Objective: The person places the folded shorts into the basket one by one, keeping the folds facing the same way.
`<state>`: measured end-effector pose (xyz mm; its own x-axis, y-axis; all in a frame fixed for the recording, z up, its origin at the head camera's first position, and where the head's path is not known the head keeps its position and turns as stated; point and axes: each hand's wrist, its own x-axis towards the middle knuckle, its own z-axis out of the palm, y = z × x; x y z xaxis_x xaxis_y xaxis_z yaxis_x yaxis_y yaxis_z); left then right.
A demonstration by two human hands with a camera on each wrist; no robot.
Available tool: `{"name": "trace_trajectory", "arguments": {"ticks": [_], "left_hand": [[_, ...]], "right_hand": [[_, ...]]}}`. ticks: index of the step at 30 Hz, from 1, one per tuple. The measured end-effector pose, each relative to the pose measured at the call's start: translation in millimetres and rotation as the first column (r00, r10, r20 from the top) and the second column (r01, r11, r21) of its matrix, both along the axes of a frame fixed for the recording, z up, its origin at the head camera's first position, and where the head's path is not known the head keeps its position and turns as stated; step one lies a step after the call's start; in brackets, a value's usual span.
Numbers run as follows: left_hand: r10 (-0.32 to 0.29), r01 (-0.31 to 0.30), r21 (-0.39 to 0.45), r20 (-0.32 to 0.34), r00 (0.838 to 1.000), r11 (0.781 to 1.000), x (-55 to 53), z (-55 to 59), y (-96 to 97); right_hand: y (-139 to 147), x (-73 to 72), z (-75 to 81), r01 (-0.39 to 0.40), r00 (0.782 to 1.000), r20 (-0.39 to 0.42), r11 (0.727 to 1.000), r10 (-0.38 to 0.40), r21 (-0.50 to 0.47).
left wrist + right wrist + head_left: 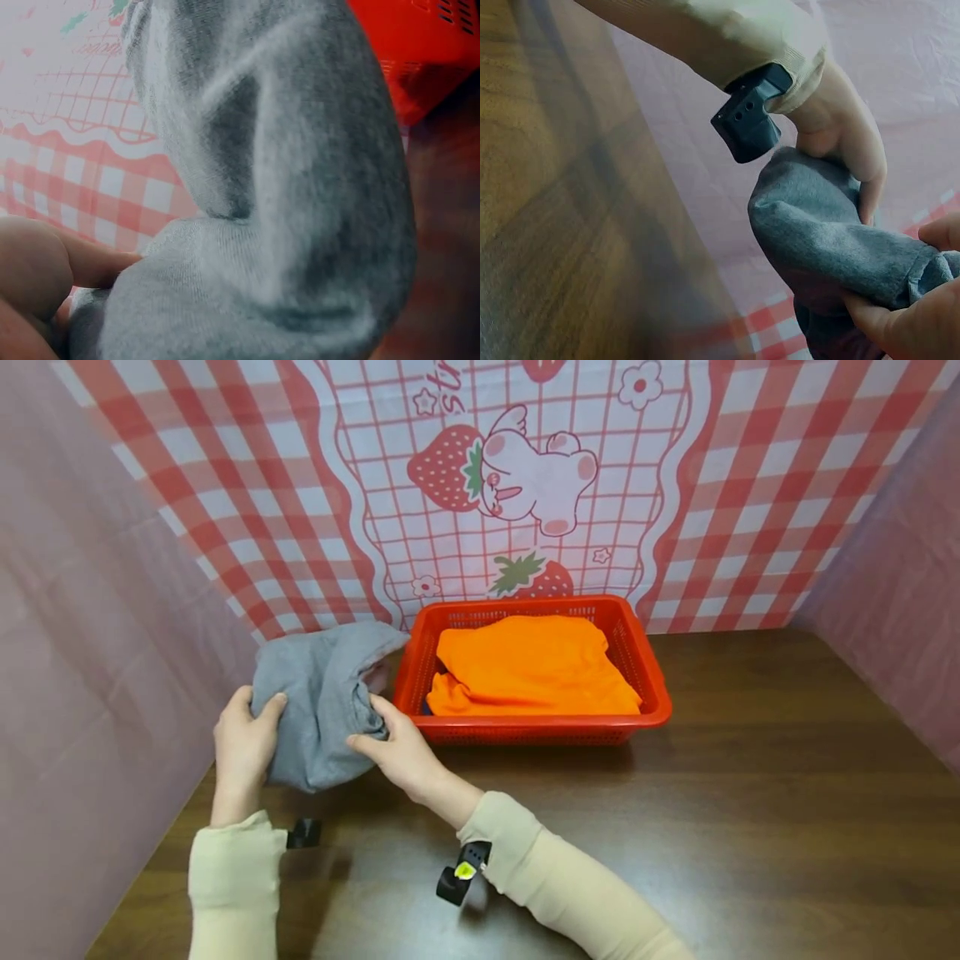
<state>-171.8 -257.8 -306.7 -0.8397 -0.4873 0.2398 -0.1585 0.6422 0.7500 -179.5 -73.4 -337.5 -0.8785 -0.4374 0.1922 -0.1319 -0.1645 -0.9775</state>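
A bunched grey cloth garment (315,702) is held up over the left part of the table, left of the basket. My left hand (243,739) grips its left side, thumb on the near face. On the other side my right hand (401,747) pinches the rolled edge near an opening, where a pinkish patch shows inside. The grey fabric (300,165) fills most of the left wrist view. In the right wrist view both the left hand (847,135) and the right hand (922,322) hold the garment (832,240). Its exact kind cannot be told.
A red plastic basket (525,723) stands against the back curtain, with a folded orange cloth (532,664) in it and a dark bit of fabric under its left corner. A checked strawberry curtain (540,485) hangs behind. Pink cloth walls (97,610) flank the wooden table (750,793).
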Motion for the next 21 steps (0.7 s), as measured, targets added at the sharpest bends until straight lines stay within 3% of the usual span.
{"name": "trace_trajectory", "arguments": {"ticks": [9,21], "left_hand": [[0.002,0.000,0.055,-0.053,0.999,0.998,-2.6,4.2,10.4],[-0.018,0.025,0.057,-0.127,0.992,0.998,-3.8,9.8,24.4]], "right_hand": [[13,-4.9,4.5,0.036,0.998,-0.046,0.999,-0.037,-0.022],[27,-7.7,8.8,0.072,0.995,-0.059,0.997,-0.075,-0.038]]}}
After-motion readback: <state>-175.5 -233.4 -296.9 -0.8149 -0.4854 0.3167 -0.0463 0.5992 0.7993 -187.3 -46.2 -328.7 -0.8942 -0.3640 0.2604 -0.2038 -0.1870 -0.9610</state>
